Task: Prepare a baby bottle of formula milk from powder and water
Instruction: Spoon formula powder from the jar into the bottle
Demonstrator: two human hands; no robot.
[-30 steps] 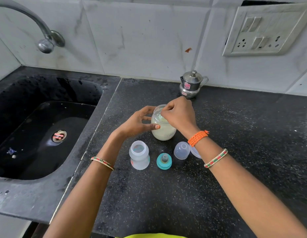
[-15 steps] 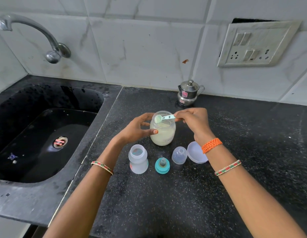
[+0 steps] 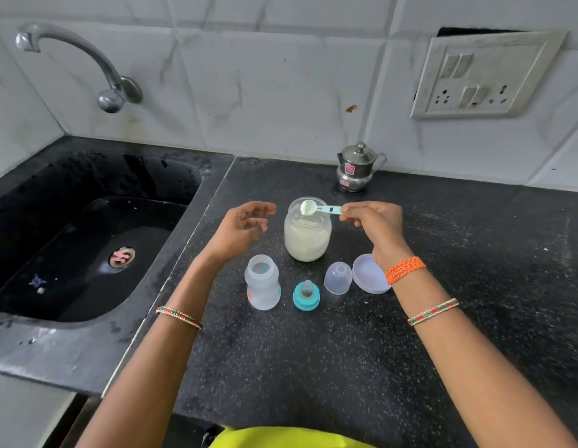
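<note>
A clear jar (image 3: pixel 307 236) of pale formula powder stands open on the black counter. My right hand (image 3: pixel 374 221) pinches the handle of a light blue scoop (image 3: pixel 316 208), whose bowl is heaped with powder just above the jar's mouth. My left hand (image 3: pixel 244 229) hovers open to the left of the jar, not touching it. In front stands the open, empty baby bottle (image 3: pixel 262 282), with the teal teat ring (image 3: pixel 306 295) and the clear bottle cap (image 3: pixel 338 277) to its right.
The jar's clear lid (image 3: pixel 368 276) lies upside down beside my right wrist. A small steel pot (image 3: pixel 357 168) stands by the back wall. A black sink (image 3: pixel 84 240) with a tap (image 3: pixel 87 63) lies to the left. A socket panel (image 3: pixel 481 76) is on the wall.
My right hand has lifted the filled scoop out of the jar. My left hand has let go of the jar and opened beside it.
</note>
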